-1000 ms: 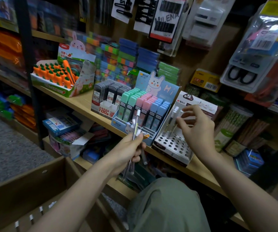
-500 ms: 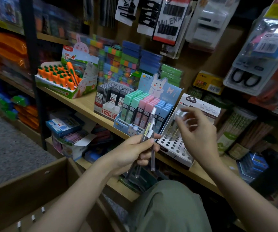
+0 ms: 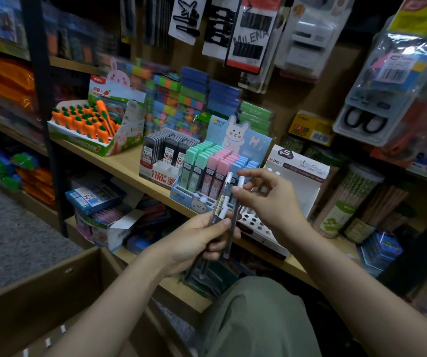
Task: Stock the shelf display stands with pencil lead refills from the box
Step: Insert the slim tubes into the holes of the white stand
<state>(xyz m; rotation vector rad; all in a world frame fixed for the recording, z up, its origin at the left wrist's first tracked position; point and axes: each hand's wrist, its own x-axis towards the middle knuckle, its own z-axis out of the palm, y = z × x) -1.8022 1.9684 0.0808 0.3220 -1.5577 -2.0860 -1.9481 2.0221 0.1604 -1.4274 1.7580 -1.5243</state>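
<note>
My left hand [image 3: 197,243] grips a small bunch of thin pencil lead refill tubes [image 3: 226,228] with white caps, held upright in front of the shelf. My right hand [image 3: 266,202] is at the top of the bunch, where thumb and forefinger pinch one white-capped tube [image 3: 240,182]. Just behind both hands stands the white display stand [image 3: 256,222] with its grid of round holes and printed back card [image 3: 300,166]. My hands hide most of the stand. The open cardboard box [image 3: 39,292] sits at the lower left.
On the wooden shelf [image 3: 127,163], left of the stand, are a bunny display of pastel lead cases [image 3: 215,163], black lead cases [image 3: 166,150] and a carrot-eraser box [image 3: 91,124]. Pencil tubs [image 3: 348,199] stand to the right. Packs hang above, and my knee [image 3: 253,318] is below.
My right hand has come back from the stand's holes to the bunch of tubes. My left hand has lifted the bunch up and right to meet it.
</note>
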